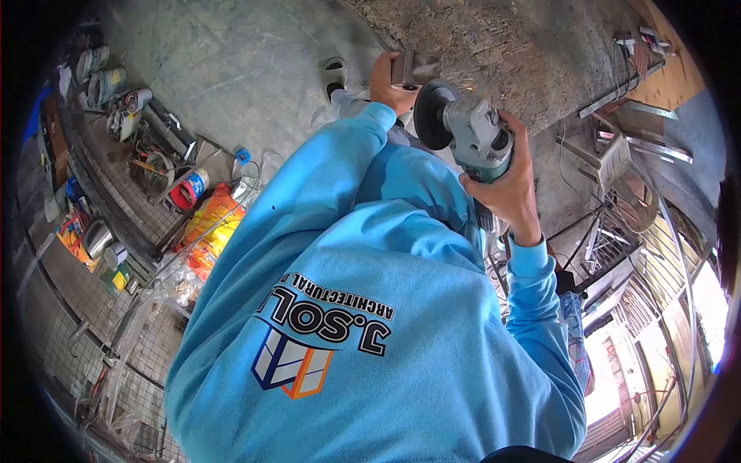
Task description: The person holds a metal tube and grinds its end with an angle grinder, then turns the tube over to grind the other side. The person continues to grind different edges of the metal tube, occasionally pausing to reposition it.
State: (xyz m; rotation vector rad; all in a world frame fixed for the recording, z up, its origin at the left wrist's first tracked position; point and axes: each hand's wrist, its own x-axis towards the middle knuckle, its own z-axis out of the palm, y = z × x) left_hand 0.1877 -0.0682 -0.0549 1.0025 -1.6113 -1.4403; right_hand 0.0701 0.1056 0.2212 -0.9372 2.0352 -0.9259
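Note:
In my right hand (511, 181) is an angle grinder (472, 131), its grey gear head and greenish body gripped by wrapped fingers. The grinder's dark round disc (434, 114) faces left, close to the near side of a small brown metal block or tube piece (417, 67). My left hand (388, 83) is closed around the left end of that metal piece, near the worktable edge. A few orange sparks show just right of the piece. Whether the disc touches the metal cannot be made out, as the disc hides the spot.
A worn, rough tabletop (509, 46) spreads at the top. On the left, a rack (116, 208) holds cans, a red-and-blue bucket (187, 190) and an orange bag (210, 231). A plastic chair (606, 158) and metal frames stand at right, with a cord (567, 158) hanging nearby.

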